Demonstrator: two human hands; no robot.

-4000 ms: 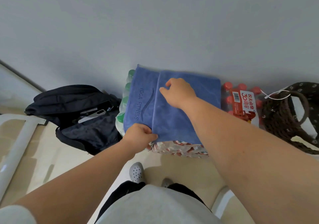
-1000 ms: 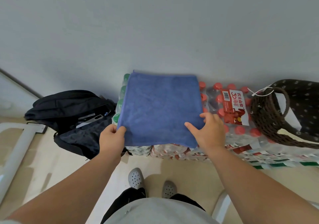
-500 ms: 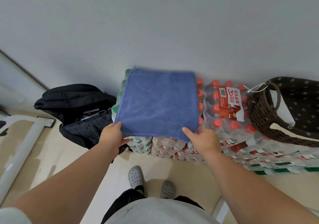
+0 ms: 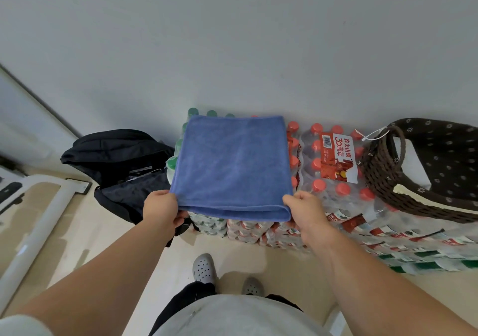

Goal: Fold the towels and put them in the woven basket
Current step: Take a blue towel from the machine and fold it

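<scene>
Beige floor tiles (image 4: 284,265) carry grey perforated clogs (image 4: 204,268) in front of the stacked shrink-wrapped packs of bottled water (image 4: 336,198). At the packs' near edge, the left hand (image 4: 161,210) and right hand (image 4: 305,210) each pinch a near corner of the folded blue microfibre towel (image 4: 232,165). That edge is now raised slightly, where half a second ago it lay flat. The towel's far part rests on the packs' left end. At their right end sits the dark brown woven basket (image 4: 382,180), and left of them lies a black backpack (image 4: 121,159).
</scene>
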